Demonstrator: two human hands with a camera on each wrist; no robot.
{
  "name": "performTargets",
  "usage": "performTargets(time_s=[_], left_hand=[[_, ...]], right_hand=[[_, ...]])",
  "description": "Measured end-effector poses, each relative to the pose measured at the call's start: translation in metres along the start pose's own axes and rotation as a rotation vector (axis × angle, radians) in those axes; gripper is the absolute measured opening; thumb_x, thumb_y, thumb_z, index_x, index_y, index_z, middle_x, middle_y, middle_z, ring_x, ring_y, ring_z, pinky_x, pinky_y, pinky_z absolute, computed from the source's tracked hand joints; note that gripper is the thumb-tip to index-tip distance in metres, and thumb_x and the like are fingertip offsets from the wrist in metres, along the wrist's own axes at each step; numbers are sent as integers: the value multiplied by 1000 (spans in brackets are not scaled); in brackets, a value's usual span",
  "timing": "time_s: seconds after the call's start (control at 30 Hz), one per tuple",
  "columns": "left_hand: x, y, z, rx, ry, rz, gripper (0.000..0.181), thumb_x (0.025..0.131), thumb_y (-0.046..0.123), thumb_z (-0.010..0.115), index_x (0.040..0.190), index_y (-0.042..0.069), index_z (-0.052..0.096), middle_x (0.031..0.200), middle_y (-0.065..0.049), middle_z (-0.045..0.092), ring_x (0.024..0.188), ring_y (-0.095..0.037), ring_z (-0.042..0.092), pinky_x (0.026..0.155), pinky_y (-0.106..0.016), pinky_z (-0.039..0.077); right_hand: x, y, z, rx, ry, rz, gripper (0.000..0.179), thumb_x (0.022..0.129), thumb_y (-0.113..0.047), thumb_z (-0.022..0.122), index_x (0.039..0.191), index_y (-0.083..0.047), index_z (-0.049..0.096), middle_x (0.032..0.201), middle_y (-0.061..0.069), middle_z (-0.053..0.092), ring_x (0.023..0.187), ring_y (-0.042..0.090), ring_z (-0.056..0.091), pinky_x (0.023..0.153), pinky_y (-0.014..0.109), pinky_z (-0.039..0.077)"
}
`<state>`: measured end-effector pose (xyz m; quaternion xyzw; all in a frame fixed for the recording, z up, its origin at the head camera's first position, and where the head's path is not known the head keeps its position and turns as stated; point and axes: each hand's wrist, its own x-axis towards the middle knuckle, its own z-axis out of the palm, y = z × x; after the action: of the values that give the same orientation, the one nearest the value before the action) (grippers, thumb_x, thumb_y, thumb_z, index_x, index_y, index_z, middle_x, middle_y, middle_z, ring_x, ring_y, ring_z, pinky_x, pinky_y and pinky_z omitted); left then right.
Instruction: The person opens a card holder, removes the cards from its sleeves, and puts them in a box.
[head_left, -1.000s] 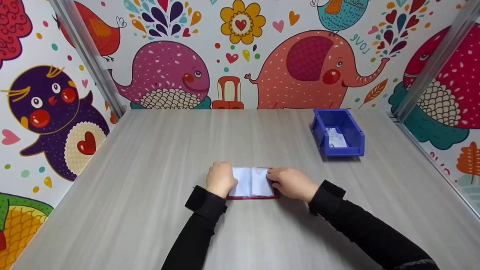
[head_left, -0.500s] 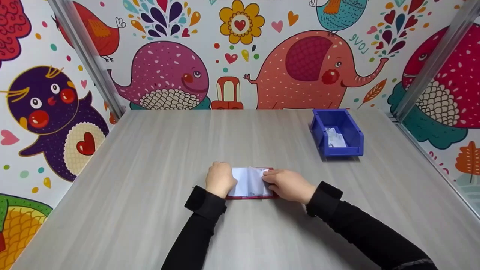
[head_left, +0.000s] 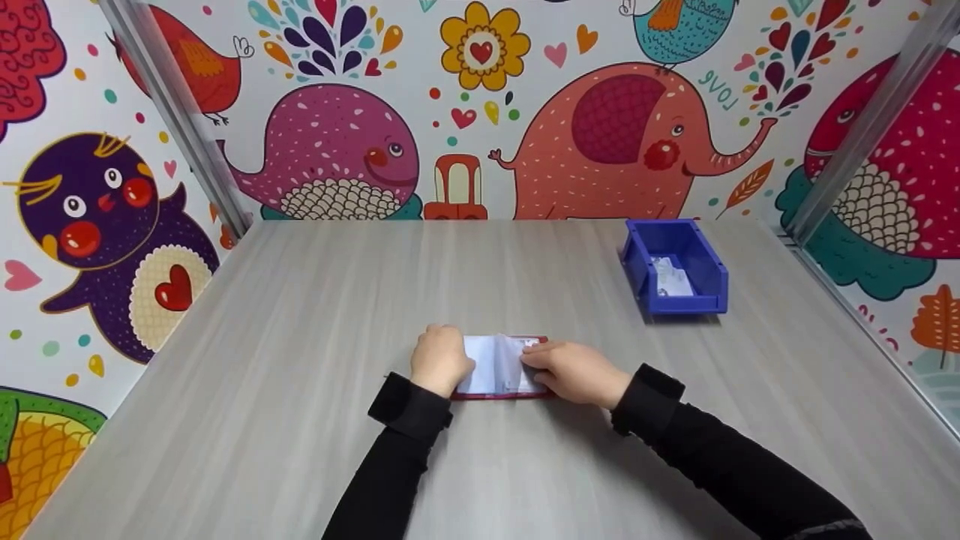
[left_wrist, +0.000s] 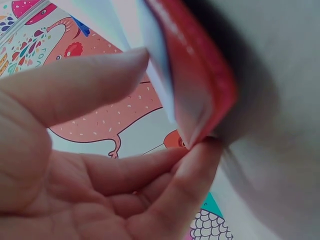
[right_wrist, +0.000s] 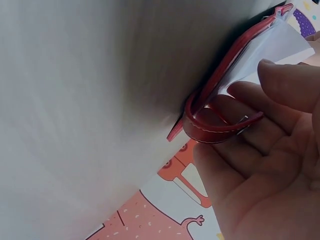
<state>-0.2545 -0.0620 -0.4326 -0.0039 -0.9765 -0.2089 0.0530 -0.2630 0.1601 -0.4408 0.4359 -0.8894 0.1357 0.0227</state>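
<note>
A small red card holder (head_left: 480, 366) lies spread wide near the middle of the table, with pale plastic sleeves inside. My left hand (head_left: 440, 357) grips its left side; in the left wrist view the thumb (left_wrist: 107, 82) lies over the sleeves and fingertips meet the red cover (left_wrist: 207, 75). At the right side, my right hand (head_left: 576, 371) pinches a sleeve (right_wrist: 272, 50), which bows up off the right half. A stitched red strap (right_wrist: 215, 134) with a metal snap curls over the right fingers. Part of the cover is hidden under both hands.
A blue bin (head_left: 686, 304) stands at the back right, with white card-like pieces (head_left: 671, 276) inside. Pale wood-grain tabletop (head_left: 300, 300) surrounds the hands. Cartoon-printed panels (head_left: 465, 127) and metal posts (head_left: 180, 120) border the table.
My right hand has shifted slightly left. The sleeve on the right half, flat before, now bows upward and shows the red cover's top right edge. My left hand stays in place.
</note>
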Motion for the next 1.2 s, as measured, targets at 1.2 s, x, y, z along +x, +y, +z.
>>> performTargets(time_s=[1.2], left_hand=[[-16,20,-6,-88,-173,395,24,66,8,84,79,1,65,77,-6,61,70,-20,53,69,-37,49]], right_hand=[[-1,1,-2,26,43,-52,31,86,6,67,116,5,69,118,20,68,111,31,64,94,43,50]])
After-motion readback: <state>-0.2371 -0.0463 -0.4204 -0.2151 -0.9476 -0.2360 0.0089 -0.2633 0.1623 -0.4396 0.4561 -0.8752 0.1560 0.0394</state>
